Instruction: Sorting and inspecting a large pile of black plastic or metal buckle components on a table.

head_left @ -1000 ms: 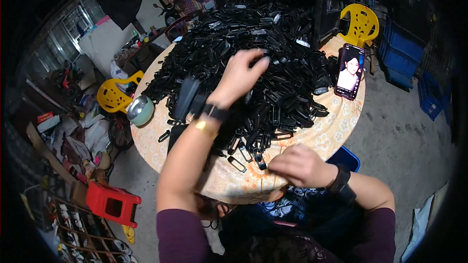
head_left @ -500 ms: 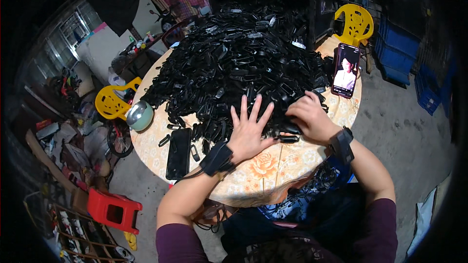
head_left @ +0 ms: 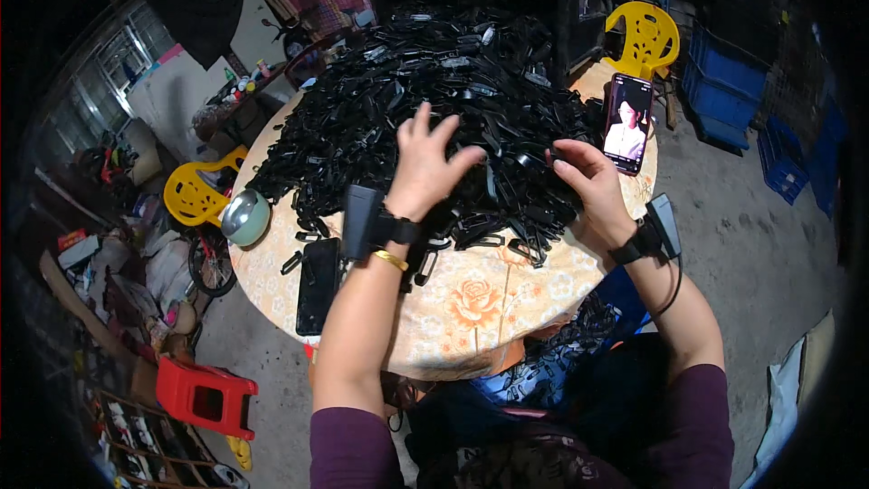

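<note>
A big heap of small black plastic pieces (head_left: 362, 127), many of them long narrow loops or frames, covers most of the round table (head_left: 434, 326). Over the middle of this heap is my left hand (head_left: 424, 167), its fingers spread and nothing in it. My right hand (head_left: 596, 186) is at the heap's right edge, fingers curved and thumb apart, with no piece visible in its grip. Several loose black pieces (head_left: 528, 252) lie along the near edge of the heap, between my hands and the bare flowered cloth.
A lit phone (head_left: 628, 122) stands at the table's right. A dark flat device (head_left: 317, 285) and a shiny round pot (head_left: 245, 217) sit at the left. Yellow chairs (head_left: 647, 41) and a red stool (head_left: 206, 397) stand around. Blue crates (head_left: 724, 81) are at the right.
My left hand has lifted and moved away from me over the heap. My right hand has moved slightly away and right, its fingers opening. Pieces at the near edge have shifted up the table.
</note>
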Available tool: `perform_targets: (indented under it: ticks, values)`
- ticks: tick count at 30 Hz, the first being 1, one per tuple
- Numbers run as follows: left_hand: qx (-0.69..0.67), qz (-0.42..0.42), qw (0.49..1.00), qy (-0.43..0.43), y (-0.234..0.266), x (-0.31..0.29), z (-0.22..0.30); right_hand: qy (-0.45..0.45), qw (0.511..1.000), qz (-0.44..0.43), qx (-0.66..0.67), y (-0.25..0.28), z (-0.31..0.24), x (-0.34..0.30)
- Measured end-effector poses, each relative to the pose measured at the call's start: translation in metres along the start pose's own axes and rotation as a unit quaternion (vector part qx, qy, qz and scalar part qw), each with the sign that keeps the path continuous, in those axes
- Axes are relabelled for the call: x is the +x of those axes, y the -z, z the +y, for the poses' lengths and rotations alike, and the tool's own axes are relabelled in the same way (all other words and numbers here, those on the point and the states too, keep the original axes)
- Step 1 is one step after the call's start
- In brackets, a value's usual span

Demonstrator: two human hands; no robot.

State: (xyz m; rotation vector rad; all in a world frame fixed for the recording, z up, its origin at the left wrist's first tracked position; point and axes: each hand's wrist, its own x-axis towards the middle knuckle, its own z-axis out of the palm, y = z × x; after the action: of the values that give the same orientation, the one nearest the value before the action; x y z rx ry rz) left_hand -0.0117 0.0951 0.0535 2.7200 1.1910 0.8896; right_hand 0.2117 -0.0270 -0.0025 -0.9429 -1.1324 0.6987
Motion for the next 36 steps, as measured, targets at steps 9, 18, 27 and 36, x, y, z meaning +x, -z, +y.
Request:
perform_targets:
  ticks: [9,18,27,36]
  values:
    - [0.221,0.070,0.972,-0.042,0.023,-0.029,0.002,-0.074,0.997,0.016,0.001,0.027,-0.009,-0.041]
    - [0.027,-0.045,0.958,-0.281,-0.037,-0.050,0.088,-0.193,0.981,-0.005,0.018,0.030,-0.019,-0.060]
    - [0.028,-0.093,0.964,-0.249,-0.034,-0.046,0.078,-0.049,0.934,-0.166,-0.312,0.042,-0.025,-0.068]
    - [-0.183,0.052,0.969,-0.159,-0.026,-0.066,0.067,0.061,0.887,-0.143,-0.435,0.028,-0.044,-0.059]
